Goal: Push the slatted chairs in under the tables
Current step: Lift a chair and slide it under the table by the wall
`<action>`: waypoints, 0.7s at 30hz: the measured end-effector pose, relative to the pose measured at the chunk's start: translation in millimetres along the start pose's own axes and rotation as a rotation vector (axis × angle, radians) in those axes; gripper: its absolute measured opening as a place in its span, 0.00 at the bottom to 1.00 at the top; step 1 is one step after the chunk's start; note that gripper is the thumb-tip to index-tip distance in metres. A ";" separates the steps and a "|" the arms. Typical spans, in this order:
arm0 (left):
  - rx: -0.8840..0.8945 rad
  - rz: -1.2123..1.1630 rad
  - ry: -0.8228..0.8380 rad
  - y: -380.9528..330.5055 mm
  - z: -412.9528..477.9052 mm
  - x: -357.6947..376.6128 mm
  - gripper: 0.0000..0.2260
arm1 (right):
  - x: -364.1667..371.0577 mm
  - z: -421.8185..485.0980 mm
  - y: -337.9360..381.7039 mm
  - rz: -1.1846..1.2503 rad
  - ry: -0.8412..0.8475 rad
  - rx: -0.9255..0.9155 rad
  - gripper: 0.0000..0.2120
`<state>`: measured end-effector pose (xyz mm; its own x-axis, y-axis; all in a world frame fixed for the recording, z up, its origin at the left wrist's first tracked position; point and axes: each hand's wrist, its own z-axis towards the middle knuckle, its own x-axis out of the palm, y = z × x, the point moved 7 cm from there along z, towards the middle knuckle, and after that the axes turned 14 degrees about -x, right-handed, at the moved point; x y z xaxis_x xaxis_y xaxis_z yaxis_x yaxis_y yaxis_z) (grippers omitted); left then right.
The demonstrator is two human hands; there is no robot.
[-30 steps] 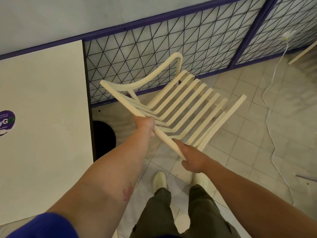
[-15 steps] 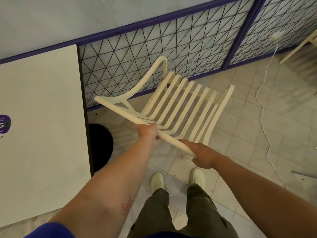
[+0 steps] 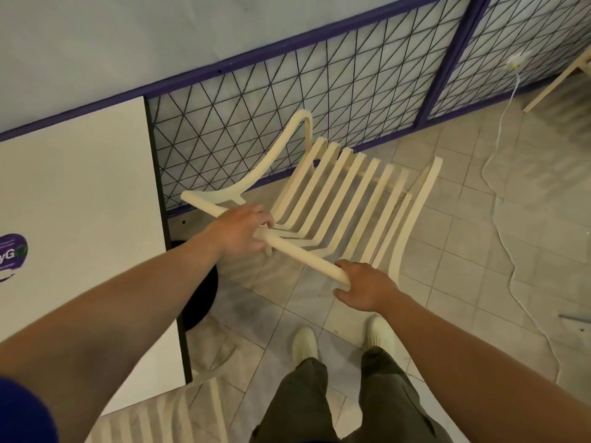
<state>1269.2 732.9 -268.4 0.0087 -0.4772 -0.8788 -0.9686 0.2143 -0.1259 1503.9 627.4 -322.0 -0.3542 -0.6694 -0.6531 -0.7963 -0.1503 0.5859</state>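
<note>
A cream slatted chair (image 3: 348, 193) stands on the tiled floor in front of me, its seat pointing away toward the mesh fence. Both my hands hold its round top rail. My left hand (image 3: 243, 230) wraps the rail near the middle, and my right hand (image 3: 364, 287) grips the rail's right end. The white square table (image 3: 80, 219) with a black edge lies to the left of the chair; its black round base (image 3: 200, 302) shows under the table edge. The chair's legs are hidden under the seat.
A black mesh fence with a purple frame (image 3: 319, 91) runs just behind the chair. A second slatted chair (image 3: 166, 414) sits at the bottom left by the table. A white cable (image 3: 502, 193) trails over the floor on the right. My feet (image 3: 305, 345) stand behind the chair.
The chair has swung round and shifted left, toward the table. My left hand has turned over onto the top of the rail; my right hand stays at the rail's end.
</note>
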 end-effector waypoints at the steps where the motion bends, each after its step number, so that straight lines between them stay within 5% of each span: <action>1: -0.002 0.079 0.058 3.2 7.9 -0.3 0.19 | 1.1 3.4 0.2 -0.009 0.002 0.023 0.26; 7: -0.051 0.254 0.312 19.7 35.1 7.2 0.30 | 5.9 24.9 -1.0 -0.015 0.036 0.132 0.24; 21: -0.019 0.407 0.409 11.3 40.1 15.7 0.33 | 8.9 37.2 0.4 -0.098 0.097 0.152 0.26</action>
<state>1268.4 762.1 -302.1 -0.4584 -0.6510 -0.6050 -0.8782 0.4361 0.1962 1482.1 648.5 -345.4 -0.2283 -0.7249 -0.6499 -0.8920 -0.1118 0.4380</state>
